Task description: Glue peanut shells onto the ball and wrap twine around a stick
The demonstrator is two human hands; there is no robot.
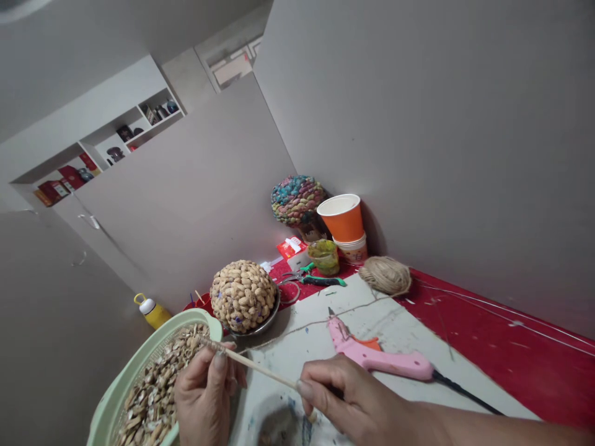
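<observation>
A thin wooden stick (pixel 263 368) stretches between my two hands above the white board. My left hand (pixel 204 390) pinches its left end, where some twine seems to be wrapped. My right hand (pixel 341 396) is closed around the other end. From the ball of twine (pixel 385 275), a strand (pixel 297 327) runs across the board towards my left hand. A pink hot glue gun (pixel 379 356) lies on its side just beyond my right hand. Beside my left hand, a green basket (pixel 105 402) holds many nut shells (pixel 158 387).
A dome covered in peanut shells (pixel 244 294) rests in a metal bowl (pixel 260 327). Behind stand pliers (pixel 320 280), a yellow-green cup (pixel 324 257), orange paper cups (pixel 346 220) and a colourful shell-covered tree (pixel 297 199). A yellow bottle (pixel 155 313) is at left; grey walls close off the back.
</observation>
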